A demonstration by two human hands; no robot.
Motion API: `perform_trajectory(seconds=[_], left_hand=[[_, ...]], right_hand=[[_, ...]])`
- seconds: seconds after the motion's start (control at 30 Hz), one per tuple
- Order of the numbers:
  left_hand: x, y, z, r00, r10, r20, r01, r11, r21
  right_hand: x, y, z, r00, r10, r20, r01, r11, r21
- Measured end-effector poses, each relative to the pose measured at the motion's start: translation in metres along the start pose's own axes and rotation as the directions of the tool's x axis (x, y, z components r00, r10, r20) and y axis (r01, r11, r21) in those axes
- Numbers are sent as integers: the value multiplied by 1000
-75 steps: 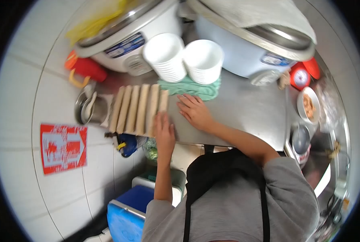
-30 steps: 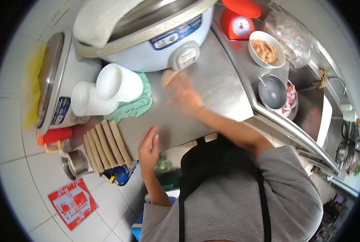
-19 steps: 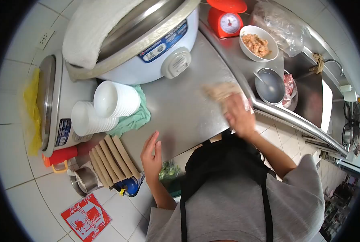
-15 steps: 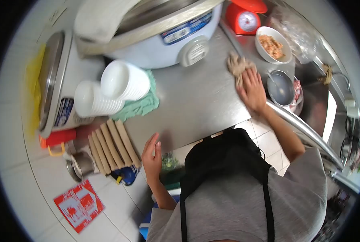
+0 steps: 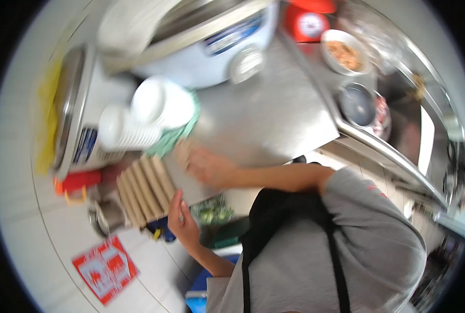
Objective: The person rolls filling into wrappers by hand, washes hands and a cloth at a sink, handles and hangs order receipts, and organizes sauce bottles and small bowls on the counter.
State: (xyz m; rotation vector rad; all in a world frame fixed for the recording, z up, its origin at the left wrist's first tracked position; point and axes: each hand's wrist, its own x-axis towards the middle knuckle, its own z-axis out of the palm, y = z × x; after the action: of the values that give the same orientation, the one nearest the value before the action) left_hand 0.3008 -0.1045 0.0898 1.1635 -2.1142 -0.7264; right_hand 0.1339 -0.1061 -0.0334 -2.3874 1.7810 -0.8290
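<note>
My right hand (image 5: 210,166), smeared by motion, is on a beige cloth (image 5: 183,151) against the steel worktop (image 5: 274,115), near its left end. The cloth lies close to a folded green cloth (image 5: 171,142) under stacked white bowls (image 5: 162,104). Lower down, my left hand (image 5: 183,221) hangs off the worktop's front edge with fingers stretched out, holding nothing. Beside its fingertips sits a row of several tan tube-like rolls (image 5: 146,188); whether they touch is unclear.
A large white cooker (image 5: 191,68) stands at the back. Right of the worktop are a red scale (image 5: 303,23), a white bowl of orange-pink food (image 5: 344,55), a dark pot (image 5: 357,104) and a sink (image 5: 399,112). A metal rail (image 5: 383,156) runs along the front right.
My right hand has swept the beige cloth from the worktop's right end across to its left end. My left hand has shifted slightly left and down, closer to the rolls.
</note>
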Motion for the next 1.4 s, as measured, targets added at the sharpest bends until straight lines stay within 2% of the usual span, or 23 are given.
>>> perform_trajectory(seconds=[0.03,0.1,0.2,0.3,0.4,0.5,0.6,0.67,0.73,0.77,0.8,0.87,0.9,1.0,1.07,1.1,1.13,1.17,1.2,1.23,1.27,1.3,1.4], left_hand=[[6,7,8,998,27,52,-24,998,-52],[15,29,29,985,97,145,-78,988,-132],[25,68,64,941,200,272,-146,968,-204],[23,98,98,876,313,367,-225,938,-263],[14,138,138,804,369,466,-228,915,-333],[-2,194,194,687,470,555,-238,867,-438],[-36,272,265,467,602,648,-202,786,-585],[-70,299,336,310,655,689,21,720,-694],[-113,331,401,328,628,705,139,707,-694],[-128,338,432,345,626,700,127,708,-695],[-142,372,444,338,578,743,142,749,-647],[-168,417,481,337,593,731,26,770,-637],[-180,436,505,363,656,662,-40,721,-692],[-185,488,567,281,541,793,-14,828,-560],[-191,534,583,424,558,713,-20,793,-609],[-183,518,630,384,487,784,181,793,-581],[-185,537,638,370,444,816,257,796,-549],[-186,551,652,258,481,838,343,765,-545],[-187,559,666,155,505,849,426,741,-519],[-189,564,684,143,516,845,435,734,-522],[-192,570,704,143,528,837,448,720,-530],[-197,575,720,153,530,834,465,706,-534],[-206,613,738,102,430,897,544,731,-412]], right_hand=[[-7,-5,6,989,-26,-146,56,976,210],[-25,-11,-8,993,-120,-19,122,989,83],[-85,11,-48,984,-178,5,178,984,-18],[-163,43,-93,996,91,-27,-95,964,-247],[-244,68,-151,958,263,-119,-288,866,-409],[-314,77,-222,900,432,-52,-432,902,14],[-368,70,-297,722,662,-203,-518,711,475],[-406,76,-329,585,741,-330,-505,651,566],[-446,89,-347,441,803,-402,-508,592,626],[-472,98,-354,343,795,-501,-583,598,550],[-501,110,-365,281,821,-498,-641,546,539],[-559,132,-386,140,865,-482,-754,408,514],[-585,144,-398,107,846,-522,-811,378,446],[-651,186,-449,-68,839,-540,-919,159,362],[-725,250,-462,-79,711,-699,-923,213,321],[-754,281,-474,-61,695,-716,-964,146,224],[-778,310,-491,-39,691,-722,-989,77,127],[-798,333,-510,25,693,-720,-993,98,60],[-814,352,-529,151,700,-698,-988,101,-113],[-825,376,-541,229,623,-748,-973,153,-171],[-831,398,-558,252,660,-708,-968,166,-189],[-841,427,-567,354,591,-725,-934,193,-300],[-850,478,-585,562,540,-627,-810,205,-549]])
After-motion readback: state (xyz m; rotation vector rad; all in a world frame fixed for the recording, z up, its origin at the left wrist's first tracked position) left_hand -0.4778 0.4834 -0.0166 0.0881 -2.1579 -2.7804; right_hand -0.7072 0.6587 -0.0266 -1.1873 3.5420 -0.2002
